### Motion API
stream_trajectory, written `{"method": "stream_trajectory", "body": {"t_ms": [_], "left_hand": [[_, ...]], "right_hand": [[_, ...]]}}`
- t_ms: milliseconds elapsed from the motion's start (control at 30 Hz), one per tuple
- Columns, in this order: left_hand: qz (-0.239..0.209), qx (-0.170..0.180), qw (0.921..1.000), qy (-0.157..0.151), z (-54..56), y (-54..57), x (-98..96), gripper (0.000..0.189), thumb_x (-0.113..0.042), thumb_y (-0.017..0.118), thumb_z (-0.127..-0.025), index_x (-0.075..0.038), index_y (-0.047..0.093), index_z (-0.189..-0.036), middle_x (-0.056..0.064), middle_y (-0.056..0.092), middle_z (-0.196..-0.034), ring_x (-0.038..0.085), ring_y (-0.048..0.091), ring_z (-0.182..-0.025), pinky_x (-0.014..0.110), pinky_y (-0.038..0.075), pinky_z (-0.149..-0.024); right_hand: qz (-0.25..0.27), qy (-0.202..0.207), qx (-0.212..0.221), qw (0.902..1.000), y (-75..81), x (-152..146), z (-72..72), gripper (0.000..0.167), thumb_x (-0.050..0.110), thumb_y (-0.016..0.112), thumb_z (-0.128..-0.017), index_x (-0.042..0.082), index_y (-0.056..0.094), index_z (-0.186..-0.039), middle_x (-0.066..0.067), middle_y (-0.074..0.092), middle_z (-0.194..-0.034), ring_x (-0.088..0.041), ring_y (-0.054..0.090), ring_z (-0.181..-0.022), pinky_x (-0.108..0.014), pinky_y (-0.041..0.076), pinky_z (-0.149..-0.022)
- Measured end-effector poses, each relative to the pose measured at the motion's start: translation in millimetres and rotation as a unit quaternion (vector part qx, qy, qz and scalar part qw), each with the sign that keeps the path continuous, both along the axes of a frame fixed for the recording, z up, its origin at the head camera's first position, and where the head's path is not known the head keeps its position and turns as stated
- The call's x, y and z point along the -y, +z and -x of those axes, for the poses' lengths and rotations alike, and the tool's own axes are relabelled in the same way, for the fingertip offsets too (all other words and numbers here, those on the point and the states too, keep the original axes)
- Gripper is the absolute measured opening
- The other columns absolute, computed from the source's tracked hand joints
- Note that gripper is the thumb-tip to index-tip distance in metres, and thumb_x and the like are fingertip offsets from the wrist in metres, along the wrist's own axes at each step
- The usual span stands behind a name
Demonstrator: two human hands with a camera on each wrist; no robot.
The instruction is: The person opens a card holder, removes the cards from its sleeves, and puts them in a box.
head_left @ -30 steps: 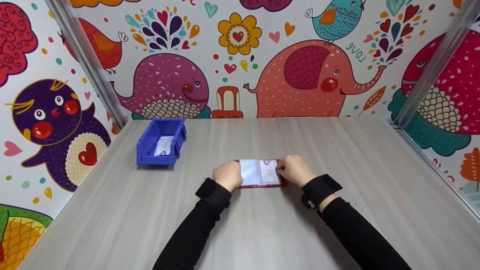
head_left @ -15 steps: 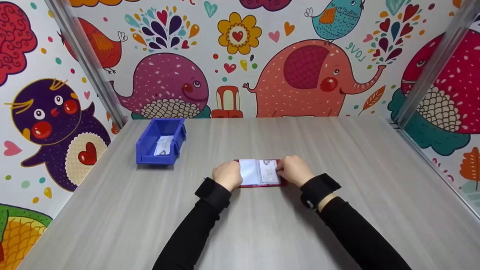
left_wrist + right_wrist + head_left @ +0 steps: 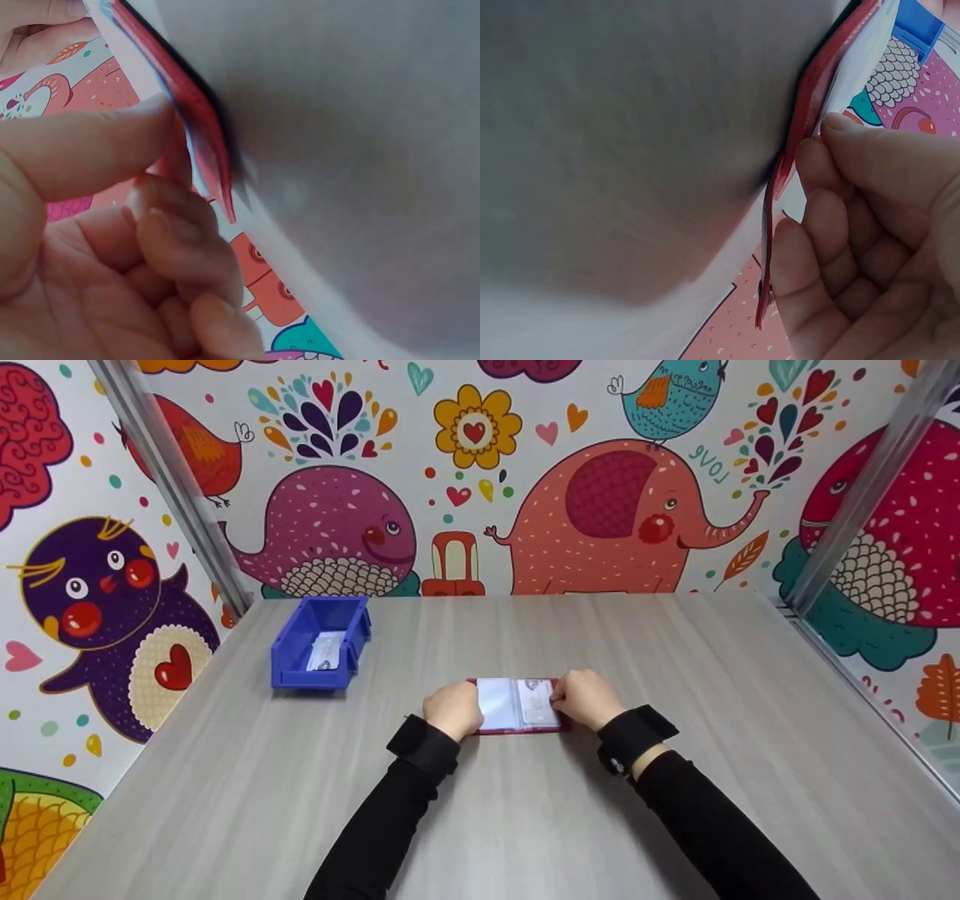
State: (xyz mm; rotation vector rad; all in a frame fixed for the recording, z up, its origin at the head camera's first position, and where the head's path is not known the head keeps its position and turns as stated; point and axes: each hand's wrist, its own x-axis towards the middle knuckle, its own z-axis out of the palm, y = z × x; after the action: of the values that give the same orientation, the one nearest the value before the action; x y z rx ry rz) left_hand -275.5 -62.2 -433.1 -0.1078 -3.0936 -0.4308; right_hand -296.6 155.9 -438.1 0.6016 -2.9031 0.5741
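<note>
A red card holder lies spread open on the table, with pale clear sleeves inside. A white printed card shows in its right-hand sleeve. My left hand pinches the holder's left edge; in the left wrist view the thumb lies on the inner side and the red cover bends at the fingers. My right hand has thumb and forefinger pinched at the right-hand edge of the sleeves. In the right wrist view a narrow red strap with a snap stands out beside the lower fingers.
A blue plastic bin stands at the back left of the table, holding a white card. Cartoon-printed walls border the back and sides, with metal posts at the corners.
Both hands stay at the holder's two edges, almost still. The whole head view shifts very slightly; the glare on the right-hand card changes a little.
</note>
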Motion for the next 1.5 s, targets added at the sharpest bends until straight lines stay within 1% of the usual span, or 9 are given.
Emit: {"method": "stream_trajectory", "body": {"t_ms": [167,300,467,567,767,967,1100,1333,1500], "left_hand": [[-0.023,0.007,0.9997,0.003,1.8,-0.1,3.5,0.006,-0.010,0.069,-0.079,-0.007,0.069,-0.085,0.009,0.070,-0.092,0.027,0.065,-0.085,0.050,0.051,-0.075],[-0.026,0.014,0.9996,0.004,2.5,2.4,3.3,0.011,-0.010,0.069,-0.078,-0.006,0.069,-0.089,0.009,0.070,-0.095,0.027,0.064,-0.085,0.050,0.050,-0.077],[-0.007,0.027,0.9996,0.001,2.6,8.0,-2.1,0.019,-0.010,0.070,-0.078,-0.006,0.070,-0.096,0.008,0.070,-0.098,0.025,0.063,-0.085,0.048,0.050,-0.077],[0.003,0.030,0.9995,-0.008,2.8,11.0,-8.4,0.018,-0.011,0.069,-0.079,-0.005,0.070,-0.096,0.009,0.070,-0.098,0.026,0.064,-0.086,0.047,0.050,-0.076],[-0.026,0.009,0.9992,-0.027,0.8,12.5,-23.3,0.005,-0.010,0.062,-0.080,-0.006,0.066,-0.078,0.009,0.069,-0.090,0.026,0.064,-0.079,0.046,0.052,-0.070],[-0.082,-0.022,0.9941,-0.068,-3.6,8.4,-34.2,0.031,-0.008,0.057,-0.080,-0.015,0.041,-0.055,0.003,0.057,-0.068,0.021,0.054,-0.064,0.042,0.049,-0.059],[-0.095,-0.032,0.9917,-0.080,-5.1,4.5,-38.6,0.036,-0.007,0.058,-0.080,-0.016,0.037,-0.052,0.001,0.051,-0.062,0.019,0.049,-0.060,0.039,0.046,-0.056],[-0.078,-0.033,0.9930,-0.083,-6.7,3.8,-41.3,0.033,-0.008,0.059,-0.082,-0.014,0.043,-0.054,0.008,0.065,-0.074,0.025,0.062,-0.070,0.043,0.050,-0.063],[-0.077,-0.021,0.9939,-0.076,-6.4,3.9,-42.1,0.028,-0.007,0.060,-0.082,-0.013,0.047,-0.057,0.008,0.065,-0.075,0.026,0.062,-0.071,0.043,0.050,-0.064]], "right_hand": [[-0.005,0.003,-0.010,0.9999,-1.2,0.8,1.3,0.005,0.002,0.076,-0.079,0.003,0.079,-0.082,-0.008,0.073,-0.082,-0.030,0.067,-0.077,-0.043,0.053,-0.073],[-0.005,-0.001,-0.008,1.0000,-1.6,1.0,2.3,0.006,0.002,0.076,-0.079,0.003,0.079,-0.083,-0.009,0.073,-0.083,-0.031,0.068,-0.079,-0.044,0.053,-0.074],[-0.003,0.001,-0.007,1.0000,-0.9,0.8,2.1,0.005,0.001,0.075,-0.078,0.002,0.079,-0.081,-0.009,0.073,-0.082,-0.030,0.067,-0.077,-0.044,0.053,-0.073],[-0.001,0.003,-0.009,1.0000,-0.9,0.4,1.7,0.005,0.000,0.075,-0.078,0.002,0.079,-0.080,-0.010,0.073,-0.082,-0.030,0.067,-0.077,-0.044,0.053,-0.073],[0.000,0.008,-0.012,0.9999,-1.5,0.0,2.2,0.005,0.000,0.074,-0.078,0.002,0.079,-0.079,-0.009,0.072,-0.079,-0.028,0.065,-0.073,-0.043,0.053,-0.071],[-0.002,0.010,-0.023,0.9997,-2.1,-0.8,2.6,0.005,0.000,0.075,-0.076,0.004,0.078,-0.075,-0.006,0.071,-0.073,-0.025,0.062,-0.067,-0.042,0.052,-0.067],[0.001,0.011,-0.031,0.9995,-3.9,-0.7,3.0,0.005,0.000,0.076,-0.074,0.004,0.077,-0.072,-0.005,0.069,-0.069,-0.025,0.060,-0.064,-0.042,0.052,-0.064],[0.004,0.008,-0.037,0.9993,-4.2,-1.0,2.9,0.007,0.000,0.076,-0.073,0.005,0.075,-0.067,-0.004,0.067,-0.065,-0.024,0.057,-0.060,-0.042,0.051,-0.062],[0.000,0.007,-0.031,0.9995,-2.5,-1.3,2.5,0.007,0.001,0.076,-0.074,0.005,0.076,-0.069,-0.004,0.068,-0.066,-0.024,0.058,-0.061,-0.042,0.051,-0.063]]}}
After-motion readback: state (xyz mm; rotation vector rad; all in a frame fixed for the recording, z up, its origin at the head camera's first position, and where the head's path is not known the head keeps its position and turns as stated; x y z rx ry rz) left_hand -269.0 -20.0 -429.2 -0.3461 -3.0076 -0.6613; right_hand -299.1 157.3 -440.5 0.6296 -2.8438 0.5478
